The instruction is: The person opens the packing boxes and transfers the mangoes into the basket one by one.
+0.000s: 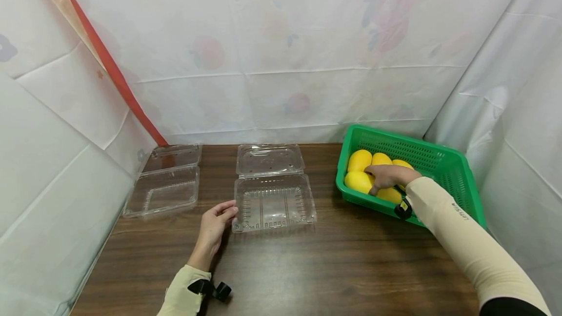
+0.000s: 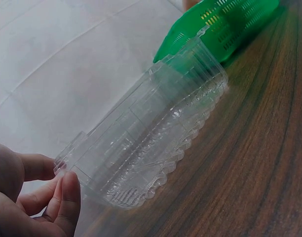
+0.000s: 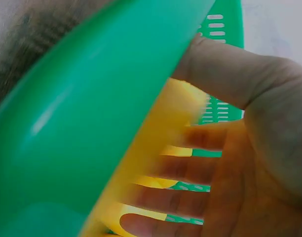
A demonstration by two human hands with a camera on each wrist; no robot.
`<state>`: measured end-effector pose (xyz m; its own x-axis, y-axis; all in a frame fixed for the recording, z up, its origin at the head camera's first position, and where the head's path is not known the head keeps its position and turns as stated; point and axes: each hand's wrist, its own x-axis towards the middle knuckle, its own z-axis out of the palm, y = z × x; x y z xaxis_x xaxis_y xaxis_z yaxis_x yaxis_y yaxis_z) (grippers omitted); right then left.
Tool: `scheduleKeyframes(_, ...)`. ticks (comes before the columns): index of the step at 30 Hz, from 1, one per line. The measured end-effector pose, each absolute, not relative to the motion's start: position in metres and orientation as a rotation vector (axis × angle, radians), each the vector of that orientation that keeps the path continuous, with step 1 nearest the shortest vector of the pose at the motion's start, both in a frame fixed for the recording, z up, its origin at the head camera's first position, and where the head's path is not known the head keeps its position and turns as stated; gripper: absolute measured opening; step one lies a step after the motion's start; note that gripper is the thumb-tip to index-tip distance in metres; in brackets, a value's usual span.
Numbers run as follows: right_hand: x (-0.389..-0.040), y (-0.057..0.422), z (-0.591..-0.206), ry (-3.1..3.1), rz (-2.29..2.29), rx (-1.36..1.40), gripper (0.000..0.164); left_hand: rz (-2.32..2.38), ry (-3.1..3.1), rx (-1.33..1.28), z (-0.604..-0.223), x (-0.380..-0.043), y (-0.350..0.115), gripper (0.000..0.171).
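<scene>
My left hand (image 1: 216, 223) pinches the left rim of a clear plastic clamshell box (image 1: 274, 204) between thumb and fingers. The box lies open, its lid (image 1: 270, 159) folded back away from me. In the left wrist view, the thumb and fingertips meet at one end of the clear box (image 2: 156, 133). My right hand (image 1: 391, 175) reaches into a green basket (image 1: 465, 169), over several smooth, oval yellow fruits (image 1: 360, 160). The right wrist view shows its fingers (image 3: 190, 168) straight and spread beside the fruits, with the basket wall hiding part of them.
A second clear clamshell box (image 1: 164, 191) lies open at the left, near the white sheet wall. The wooden table (image 1: 333, 267) runs up to a white sheet (image 1: 272, 62) at the back. Another sheet hangs close to the basket's right side.
</scene>
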<state>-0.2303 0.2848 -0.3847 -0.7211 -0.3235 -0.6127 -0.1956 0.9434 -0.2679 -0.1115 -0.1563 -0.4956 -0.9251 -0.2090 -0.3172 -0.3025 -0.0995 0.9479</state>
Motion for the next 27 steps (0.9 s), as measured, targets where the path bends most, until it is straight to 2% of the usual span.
scheduleKeyframes(27,-0.2270,0.2877,-0.3827,2.511,-0.334,-0.474,0.060,2.225,2.061,-0.600,-0.4962,-0.1124,-0.1576,0.037)
